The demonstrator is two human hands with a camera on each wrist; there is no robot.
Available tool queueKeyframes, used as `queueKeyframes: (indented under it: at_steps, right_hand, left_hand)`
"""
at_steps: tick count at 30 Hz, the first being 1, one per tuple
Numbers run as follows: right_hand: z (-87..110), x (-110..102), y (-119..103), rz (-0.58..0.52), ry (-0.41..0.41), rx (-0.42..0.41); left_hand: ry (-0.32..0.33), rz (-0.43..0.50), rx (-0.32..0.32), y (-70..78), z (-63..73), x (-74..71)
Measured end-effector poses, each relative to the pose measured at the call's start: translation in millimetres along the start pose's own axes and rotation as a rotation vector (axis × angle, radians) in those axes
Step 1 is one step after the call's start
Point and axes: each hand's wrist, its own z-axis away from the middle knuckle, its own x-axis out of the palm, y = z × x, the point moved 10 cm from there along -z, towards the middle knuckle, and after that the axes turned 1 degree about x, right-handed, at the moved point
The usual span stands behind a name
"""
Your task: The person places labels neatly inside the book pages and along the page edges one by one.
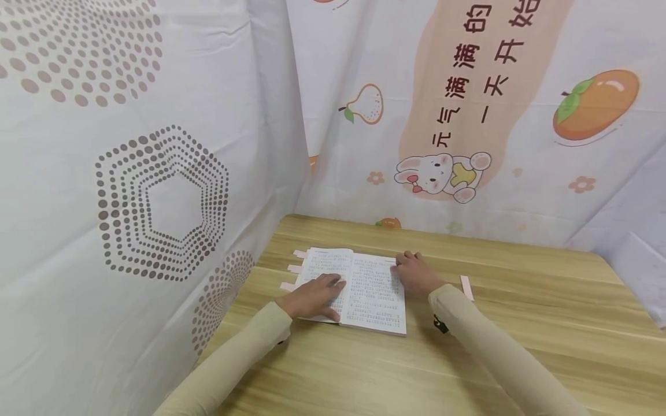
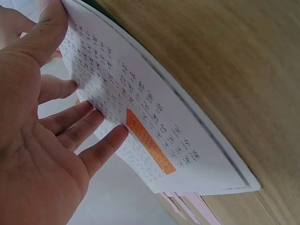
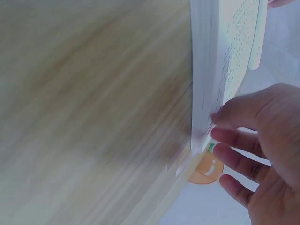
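An open book [image 1: 374,294] with printed pages lies on the wooden table. My left hand [image 1: 314,297] rests on its left page with the fingers spread, the fingertips touching the paper. Beside those fingertips, in the left wrist view, an orange strip [image 2: 149,140] covers some of the text. At the upper right edge of the right page is my right hand [image 1: 416,274]. In the right wrist view its thumb and forefinger pinch at the page edges [image 3: 204,84], while the other fingers are loosely bent. Pink tabs [image 1: 295,268] stick out from the book's left side.
A loose pale pink strip [image 1: 467,288] lies on the wooden table [image 1: 520,300] to the right of the right hand. A white patterned curtain [image 1: 250,115] hangs along the left side, and another printed curtain [image 1: 343,173] stands behind the table's far edge.
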Motion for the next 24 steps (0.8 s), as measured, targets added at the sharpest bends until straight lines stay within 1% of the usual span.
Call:
queueKeyframes:
  at_steps: [2,6,9,15,18,24]
  right_hand:
    - [3.8,-2.9,2.9,-0.018,0.033,-0.003]
    - [15.2,-8.3,13.2,-0.110,0.090,0.014]
    - [24.2,-8.6,24.1,-0.157,0.109,0.036]
    - [40.4,-6.5,43.2,-0.174,0.117,0.068]
    - [50.2,-7.1,50.5,-0.189,0.118,0.088]
    - [72.5,-14.6,60.7,-0.189,0.165,0.101]
  left_hand:
    - [-0.002,-0.004,0.004,0.0,-0.4,0.6]
    - [-0.002,0.011,-0.002,-0.4,-0.6,0.8]
    - [-0.008,0.020,-0.015,-1.0,-0.8,1.2]
    - [-0.013,0.011,-0.021,-1.0,-0.4,2.1]
    - [-0.013,0.028,-0.018,0.5,0.2,0.3]
    - [-0.010,0.032,-0.019,1.9,0.9,-3.0]
